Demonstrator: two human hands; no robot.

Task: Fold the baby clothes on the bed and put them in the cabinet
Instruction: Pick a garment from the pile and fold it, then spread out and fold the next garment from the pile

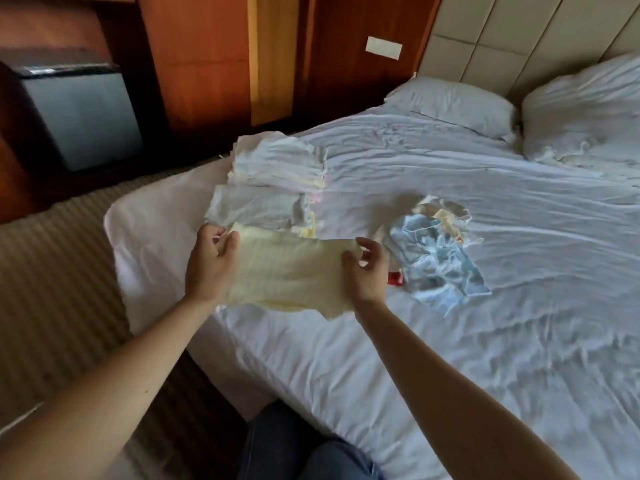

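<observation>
Pinching garment (287, 271): L hand (209, 268), R hand (367, 271)

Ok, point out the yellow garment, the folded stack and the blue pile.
yellow garment (287, 271), head view, middle of the cloth
folded stack (277, 164), head view, top piece
blue pile (440, 265), head view, crumpled centre

On the white-sheeted bed (450, 341) I see folded baby clothes (277, 164) stacked left, the pale yellow knit garment (287, 271) before them, crumpled pale-blue clothes (440, 261) right, white pillows (450, 105) behind.
</observation>
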